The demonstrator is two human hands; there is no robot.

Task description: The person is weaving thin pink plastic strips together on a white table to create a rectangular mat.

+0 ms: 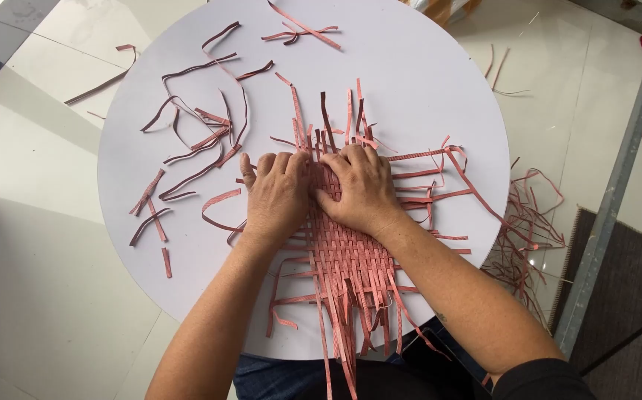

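You had a salmon-pink woven mat (350, 255) in a checked basket-weave, loose strips (195, 141) pink with darker maroon undersides, on a plain white round bench (410, 67).

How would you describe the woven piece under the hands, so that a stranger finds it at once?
Start at the round white table. Near its front middle, under the left hand and right hand, lies the pink woven strip mat. Unlike the loose pink strips scattered around, its strips interlace in a tight checker pattern.
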